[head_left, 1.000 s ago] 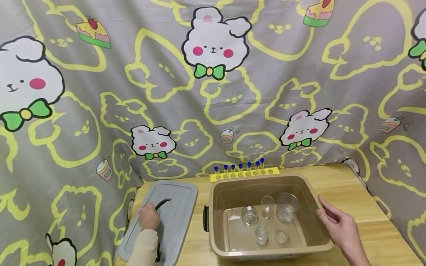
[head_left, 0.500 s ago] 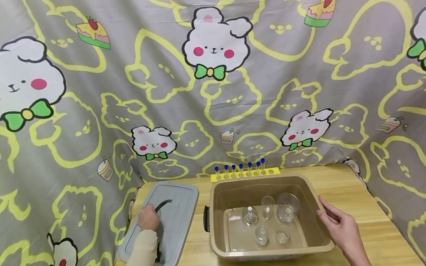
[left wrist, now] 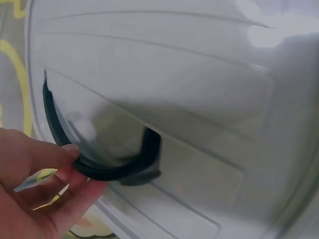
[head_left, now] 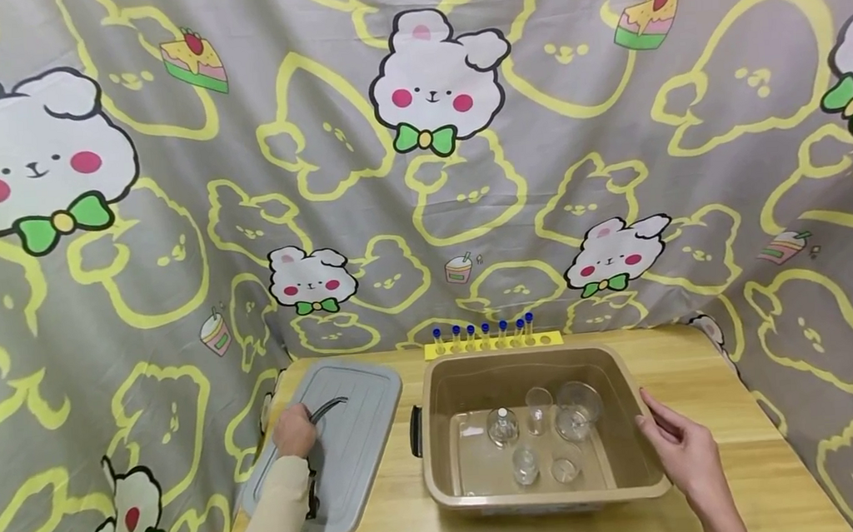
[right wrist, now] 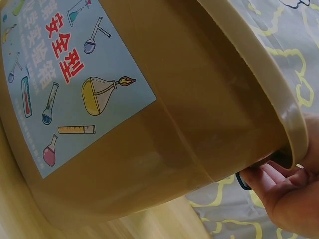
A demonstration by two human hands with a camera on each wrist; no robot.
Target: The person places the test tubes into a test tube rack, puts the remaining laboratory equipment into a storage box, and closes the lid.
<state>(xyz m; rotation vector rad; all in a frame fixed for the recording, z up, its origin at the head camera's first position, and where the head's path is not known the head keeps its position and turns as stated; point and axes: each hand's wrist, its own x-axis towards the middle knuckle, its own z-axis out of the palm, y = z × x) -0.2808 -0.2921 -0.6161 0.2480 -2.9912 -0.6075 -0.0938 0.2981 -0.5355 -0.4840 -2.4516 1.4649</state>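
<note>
At the left of the head view lies a grey lid [head_left: 360, 426] with a curved black handle [left wrist: 112, 172]. My left hand [head_left: 294, 433] pinches that handle between thumb and fingers, the strap standing up in an arch. A brown plastic bin [head_left: 543, 501] stands uncovered on the table to the right of the lid. Its right end is gripped by my right hand [head_left: 685, 450], thumb at the rim and fingers tucked underneath, partly hidden. Inside the bin stand several clear glass vessels, among them a squat one with a white cap [head_left: 503, 429] and a small beaker [head_left: 539, 412].
Behind the bin, a yellow rack [head_left: 493, 345] holds several tubes with blue caps. On the bin's left end is a black handle [head_left: 415, 432]. A patterned curtain [head_left: 466, 196] surrounds the wooden table [head_left: 759, 482]. A printed label [right wrist: 75, 79] covers the bin's front.
</note>
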